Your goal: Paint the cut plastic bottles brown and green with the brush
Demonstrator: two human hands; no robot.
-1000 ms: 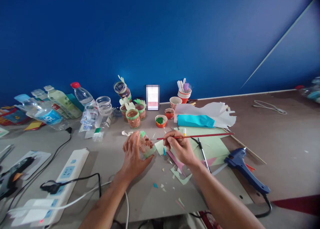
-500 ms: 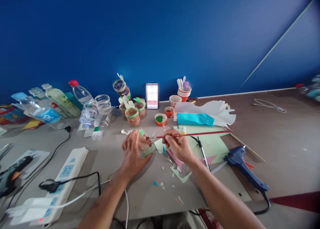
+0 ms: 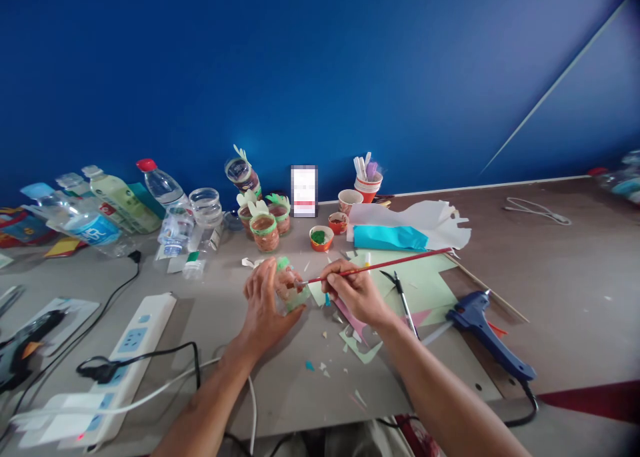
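Observation:
My left hand point(image 3: 267, 297) is wrapped round a small clear plastic cup point(image 3: 294, 300), tilted on the table, with brown paint on its side and green at one end. In my right hand point(image 3: 347, 287) a long red paintbrush point(image 3: 400, 261) is pinched near its bristles; the tip meets the cup's brown patch. Behind them stand brown-painted cups point(image 3: 265, 234) with green rims and pale paper leaves. One small paper cup point(image 3: 321, 239) holds green paint, and another paper cup point(image 3: 339, 224) holds brown paint.
Paper scraps point(image 3: 363, 350) lie near my right wrist, beside a pen point(image 3: 406, 304) and a blue glue gun point(image 3: 493, 334). Plastic bottles point(image 3: 125, 200) crowd the back left. A power strip point(image 3: 133, 340) with cables sits at the left. Turquoise paper point(image 3: 390, 238) lies at the right.
The brush handle has swung to a steeper angle, its far end rising, while its tip has moved slightly down across the cup's side. My left hand has stayed round the cup.

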